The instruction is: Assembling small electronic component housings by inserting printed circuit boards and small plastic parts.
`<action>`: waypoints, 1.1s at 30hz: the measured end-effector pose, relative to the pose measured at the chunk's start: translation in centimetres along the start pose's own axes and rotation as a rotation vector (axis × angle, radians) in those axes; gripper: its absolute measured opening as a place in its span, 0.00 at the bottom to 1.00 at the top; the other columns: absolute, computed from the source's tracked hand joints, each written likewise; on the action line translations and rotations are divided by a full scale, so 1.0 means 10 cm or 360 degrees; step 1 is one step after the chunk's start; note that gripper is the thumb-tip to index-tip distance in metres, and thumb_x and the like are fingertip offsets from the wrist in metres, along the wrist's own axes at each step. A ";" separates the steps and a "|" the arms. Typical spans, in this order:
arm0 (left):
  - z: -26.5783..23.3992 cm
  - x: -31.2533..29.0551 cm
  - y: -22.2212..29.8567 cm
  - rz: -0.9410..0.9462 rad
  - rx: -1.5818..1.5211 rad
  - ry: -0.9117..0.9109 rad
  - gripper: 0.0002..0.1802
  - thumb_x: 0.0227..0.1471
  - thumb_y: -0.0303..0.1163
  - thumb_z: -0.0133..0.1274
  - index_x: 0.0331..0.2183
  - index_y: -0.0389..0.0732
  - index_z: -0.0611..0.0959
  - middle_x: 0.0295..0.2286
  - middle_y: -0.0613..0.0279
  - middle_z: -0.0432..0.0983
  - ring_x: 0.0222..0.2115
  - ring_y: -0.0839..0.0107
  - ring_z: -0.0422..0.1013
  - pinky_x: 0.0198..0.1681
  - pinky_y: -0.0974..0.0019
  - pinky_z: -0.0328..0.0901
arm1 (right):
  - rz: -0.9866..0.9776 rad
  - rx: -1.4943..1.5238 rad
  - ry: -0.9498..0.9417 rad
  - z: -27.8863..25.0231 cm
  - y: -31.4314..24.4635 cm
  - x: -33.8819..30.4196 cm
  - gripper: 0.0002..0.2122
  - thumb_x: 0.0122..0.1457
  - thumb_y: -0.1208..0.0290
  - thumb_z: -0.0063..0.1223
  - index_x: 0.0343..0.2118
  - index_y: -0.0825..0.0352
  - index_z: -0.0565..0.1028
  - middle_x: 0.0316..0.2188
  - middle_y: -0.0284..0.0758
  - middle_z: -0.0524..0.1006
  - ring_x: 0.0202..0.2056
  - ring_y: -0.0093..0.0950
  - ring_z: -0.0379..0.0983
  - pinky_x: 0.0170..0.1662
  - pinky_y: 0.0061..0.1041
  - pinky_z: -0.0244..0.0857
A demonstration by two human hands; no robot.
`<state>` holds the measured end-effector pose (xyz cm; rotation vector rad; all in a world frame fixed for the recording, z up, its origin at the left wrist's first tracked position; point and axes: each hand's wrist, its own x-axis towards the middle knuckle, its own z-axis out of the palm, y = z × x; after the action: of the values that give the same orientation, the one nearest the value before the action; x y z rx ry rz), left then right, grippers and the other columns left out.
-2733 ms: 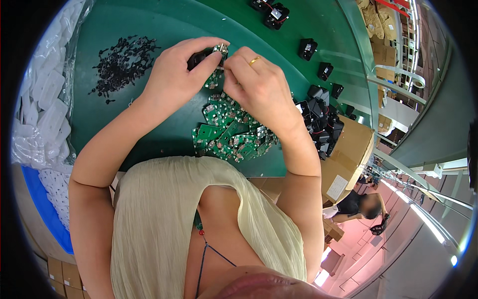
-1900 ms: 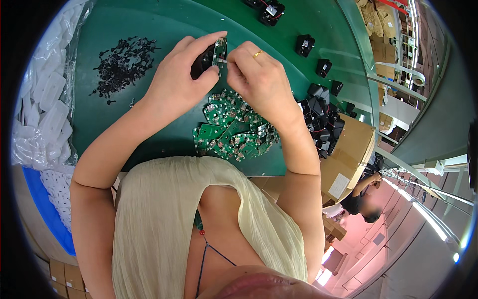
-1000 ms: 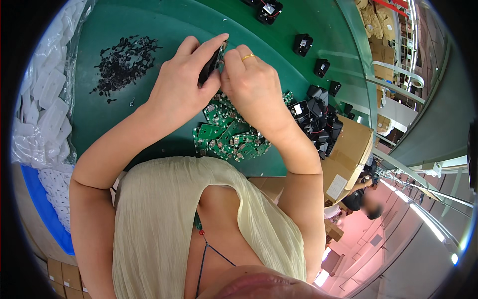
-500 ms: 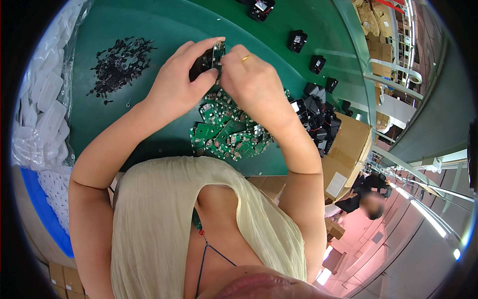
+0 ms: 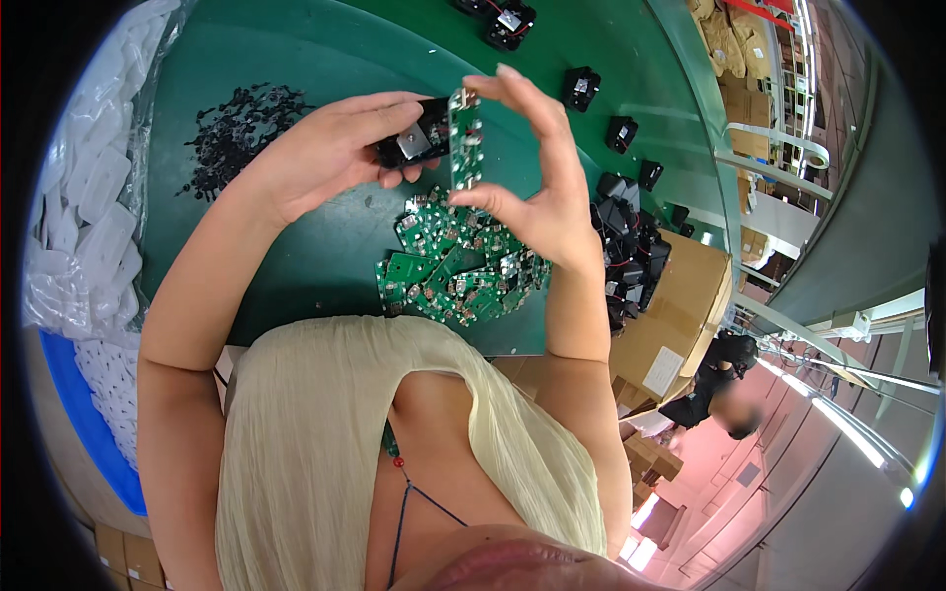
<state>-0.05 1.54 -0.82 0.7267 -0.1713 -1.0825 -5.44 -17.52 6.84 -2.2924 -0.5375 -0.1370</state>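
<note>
My left hand [image 5: 330,148] grips a black plastic housing [image 5: 426,136] that has a silver metal plate inside. A green circuit board [image 5: 466,143] stands on edge at the housing's right side. My right hand [image 5: 547,187] pinches this board at its top and bottom ends, between fingertips and thumb. Whether the board touches the housing I cannot tell. Just below both hands lies a heap of green circuit boards [image 5: 434,271] on the green tabletop [image 5: 305,286]. Small black parts [image 5: 227,148] are piled behind my left forearm.
Black housings with wires [image 5: 631,246] are heaped at the right, beside a cardboard box [image 5: 680,305]. Single black housings [image 5: 581,89] sit in a row on a green surface beyond. Translucent plastic pieces in a bag [image 5: 94,197] and a blue bin [image 5: 94,424] are at left. A person [image 5: 719,384] is farther off.
The circuit board has turned so its broad face shows, and my right hand has spread around its ends. The housing in my left hand has tilted, exposing its metal plate.
</note>
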 end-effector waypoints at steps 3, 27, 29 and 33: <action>0.10 0.00 -0.10 -0.0014 -0.0021 0.0217 0.17 0.55 0.38 0.42 0.43 0.38 0.72 0.32 0.66 0.71 0.28 0.81 0.64 0.31 0.75 0.61 | -0.0226 -0.0123 -0.0185 0.11 -0.01 0.02 0.35 0.33 0.67 0.66 0.48 0.67 0.64 0.45 0.37 0.71 0.48 0.37 0.63 0.52 0.34 0.54; 0.31 -0.05 -0.20 0.0564 -0.0415 0.0639 0.21 0.51 0.22 0.42 0.48 0.39 0.66 0.40 0.63 0.69 0.40 0.76 0.65 0.45 0.70 0.60 | -0.0480 -0.0279 0.0620 0.61 0.24 -0.01 0.10 0.35 0.75 0.60 0.26 0.64 0.76 0.38 0.36 0.74 0.42 0.35 0.69 0.42 0.29 0.63; 0.34 -0.04 -0.23 0.0577 -0.0387 0.0652 0.20 0.51 0.24 0.43 0.48 0.38 0.67 0.39 0.64 0.69 0.39 0.77 0.65 0.43 0.71 0.60 | -0.0522 -0.0439 0.0730 0.61 0.23 0.00 0.09 0.36 0.75 0.61 0.25 0.64 0.75 0.33 0.34 0.74 0.39 0.34 0.69 0.40 0.29 0.63; 0.34 0.01 -0.26 0.0713 -0.0162 0.0578 0.19 0.56 0.34 0.41 0.48 0.38 0.66 0.40 0.66 0.67 0.41 0.79 0.62 0.44 0.74 0.58 | -0.0404 -0.0632 0.0857 0.57 0.19 0.05 0.08 0.38 0.75 0.60 0.24 0.63 0.74 0.29 0.31 0.73 0.35 0.31 0.68 0.38 0.27 0.60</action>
<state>-3.54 -0.75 0.15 0.7370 0.0332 -0.5184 -4.58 -14.47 1.72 -2.4059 -0.5443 -1.0318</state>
